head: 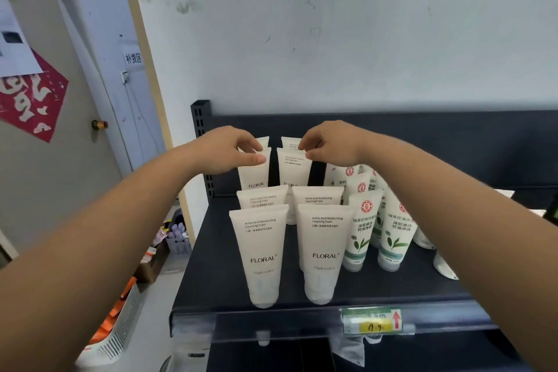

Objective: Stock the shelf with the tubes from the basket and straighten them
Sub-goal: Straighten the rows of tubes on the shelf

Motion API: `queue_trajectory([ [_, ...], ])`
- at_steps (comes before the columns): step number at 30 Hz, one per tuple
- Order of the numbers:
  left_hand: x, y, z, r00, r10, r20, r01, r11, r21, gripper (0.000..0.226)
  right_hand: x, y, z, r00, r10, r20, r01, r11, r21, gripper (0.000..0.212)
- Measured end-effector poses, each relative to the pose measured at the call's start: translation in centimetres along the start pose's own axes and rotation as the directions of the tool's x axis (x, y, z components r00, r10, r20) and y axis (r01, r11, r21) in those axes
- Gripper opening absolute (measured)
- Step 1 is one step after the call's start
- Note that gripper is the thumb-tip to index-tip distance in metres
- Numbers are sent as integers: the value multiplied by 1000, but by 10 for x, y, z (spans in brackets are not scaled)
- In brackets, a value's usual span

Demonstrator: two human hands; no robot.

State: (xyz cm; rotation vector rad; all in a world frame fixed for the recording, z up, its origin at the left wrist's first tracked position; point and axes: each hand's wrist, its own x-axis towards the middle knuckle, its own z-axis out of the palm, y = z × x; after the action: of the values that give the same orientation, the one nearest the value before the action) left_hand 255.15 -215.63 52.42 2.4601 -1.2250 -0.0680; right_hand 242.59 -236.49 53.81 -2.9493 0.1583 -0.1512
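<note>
Big dark shelf (pixel 211 266) fills the lower middle, pushed up against a scuffed white wall (pixel 362 24). Down at 8 o'clock, off the shelf's left end and lower, there's a white basket (pixel 117 338) with orange packs (pixel 105 329) in it.

On the shelf the white FLORAL tubes (pixel 262 254) stand cap-down in two columns, four deep, running from 6 o'clock back toward 12. Just beside them at their 3 o'clock is a cluster of green-leaf tubes (pixel 362 232), also upright.

Both arms reach in to the third row. The left hand (pixel 229 149) has a narrow grip, thumb and fingers pinching the top edge of the left third-row tube (pixel 255 174). The right hand (pixel 329 145) looks like it's pinching the top of the right third-row tube (pixel 294 169) too, but its fingers cover that edge, so I'm not 100% sure. The back row is mostly hidden behind the hands.

A yellow price tag (pixel 373 322) sits on the shelf lip at 5 o'clock.
</note>
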Motion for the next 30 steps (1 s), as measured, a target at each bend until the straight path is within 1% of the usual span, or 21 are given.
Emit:
queue_trajectory([
  [1,7,-4,3,999,-22,-46,22,1000,-7,43,9,0,4,1000,14,2,-14,999,-43,35],
  [3,19,-14,11,993,-80,-84,83,996,35,48,24,1,12,998,45,32,-41,993,-113,41],
  [5,29,-21,21,987,-144,-75,152,982,115,49,35,2,19,997,61,56,-51,984,-170,42],
  [6,32,-23,26,985,-157,-68,165,976,144,45,39,2,23,997,61,57,-49,982,-182,40],
  [8,36,-25,31,989,-136,-59,143,979,143,32,43,4,26,998,59,39,-52,986,-159,33],
  [11,35,-22,31,994,-109,-11,109,993,36,18,41,10,23,999,40,11,-39,991,-129,27],
  [14,32,-15,27,995,-76,69,74,997,25,15,31,21,17,999,33,40,-30,995,-92,31],
  [16,27,-9,25,996,-36,81,30,996,80,17,23,27,14,997,36,67,-33,998,-54,35],
  [18,22,-6,23,997,-15,75,3,989,149,22,17,31,12,996,15,91,-12,999,-34,33],
  [19,19,-5,21,997,-13,82,1,989,151,22,14,30,12,995,-2,102,5,999,-37,33],
  [23,8,-4,18,984,-16,176,10,999,34,23,1,22,9,990,-44,132,54,996,-76,29],
  [27,2,4,19,986,-5,165,-12,995,102,21,-13,23,6,992,-20,127,27,998,-54,24],
  [30,-3,5,17,983,0,184,-18,995,96,22,-19,26,6,991,-16,133,24,998,-56,19],
])
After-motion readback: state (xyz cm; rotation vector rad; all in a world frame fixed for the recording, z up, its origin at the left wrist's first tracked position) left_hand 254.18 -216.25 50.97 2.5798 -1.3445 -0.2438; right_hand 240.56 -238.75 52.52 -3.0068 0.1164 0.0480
